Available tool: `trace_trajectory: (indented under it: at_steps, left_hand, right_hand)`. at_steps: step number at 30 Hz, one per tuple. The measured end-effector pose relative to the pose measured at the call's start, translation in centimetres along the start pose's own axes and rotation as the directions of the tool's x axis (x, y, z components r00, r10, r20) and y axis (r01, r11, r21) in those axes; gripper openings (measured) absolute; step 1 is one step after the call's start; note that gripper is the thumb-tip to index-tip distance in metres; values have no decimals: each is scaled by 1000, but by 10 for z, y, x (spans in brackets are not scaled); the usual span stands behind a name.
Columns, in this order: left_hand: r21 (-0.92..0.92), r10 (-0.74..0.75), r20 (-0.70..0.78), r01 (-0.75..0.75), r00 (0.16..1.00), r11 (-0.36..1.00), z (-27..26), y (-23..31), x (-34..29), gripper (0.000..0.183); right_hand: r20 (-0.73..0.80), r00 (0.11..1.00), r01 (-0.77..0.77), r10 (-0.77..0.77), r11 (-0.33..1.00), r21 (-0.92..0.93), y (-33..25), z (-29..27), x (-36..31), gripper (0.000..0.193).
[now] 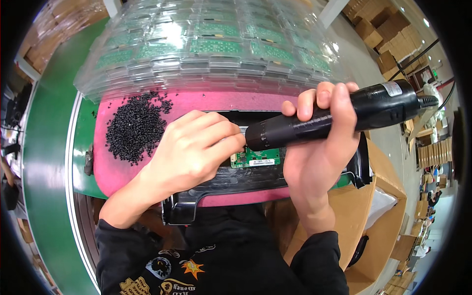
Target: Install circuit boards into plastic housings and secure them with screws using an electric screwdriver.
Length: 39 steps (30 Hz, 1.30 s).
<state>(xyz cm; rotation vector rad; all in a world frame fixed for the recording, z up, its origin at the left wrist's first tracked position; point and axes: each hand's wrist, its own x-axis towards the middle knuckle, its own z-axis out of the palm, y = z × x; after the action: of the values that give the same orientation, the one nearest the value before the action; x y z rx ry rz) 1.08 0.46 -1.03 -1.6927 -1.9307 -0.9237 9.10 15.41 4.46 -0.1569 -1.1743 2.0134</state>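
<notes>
Black electric screwdriver [314, 129] slants across the middle of the head view, its nose to the left above a green circuit board [274, 154] and its tail to the upper right, where a dark cable [446, 101] leaves it. The right hand [317, 155] has its grip closed around the screwdriver's body, thumb and fingers wrapped over it from below. The left hand [191, 150] reaches in from the other side, palm down with bent fingers, its fingertips just beside the screwdriver's nose; whether its grip is closed on anything there cannot be told, since the tips are partly hidden. The board, which bears a white label, sits in a long black plastic housing [241, 178], and the nose and fingers cover part of it. The housing lies on a pink mat [196, 101] with rounded corners, its near edge toward the person's body. Left of the housing, a loose pile of small black parts [135, 128] is spread on the mat. The mat rests on a green bench [49, 172]. Beyond it stands a stack of clear plastic trays [211, 64] with more green boards inside. At the lower right, an open cardboard box [344, 206] holds a pale plastic bag [381, 206].
</notes>
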Motion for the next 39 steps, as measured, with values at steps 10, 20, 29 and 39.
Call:
trace_trajectory:
  at_steps: [10, 20, 29, 39]
  left_hand:
    - [-268, -295, 121, 317, 948, 909, 2, -3, 1, 9]
    - [-248, -249, 300, 327, 921, 912, 11, -8, -6, 11]
    - [-272, -197, 318, 289, 927, 918, 9, -8, -8, 12]
    - [-240, -347, 491, 507, 799, 828, 5, -6, -6, 16]
  right_hand:
    - [382, 914, 190, -138, 977, -101, -8, -63, 30, 31]
    - [281, 957, 100, -67, 989, -105, 9, -71, 34, 32]
    - [423, 905, 100, -33, 985, -138, 14, -74, 36, 31]
    - [380, 924, 110, -47, 983, -145, 23, -65, 36, 36]
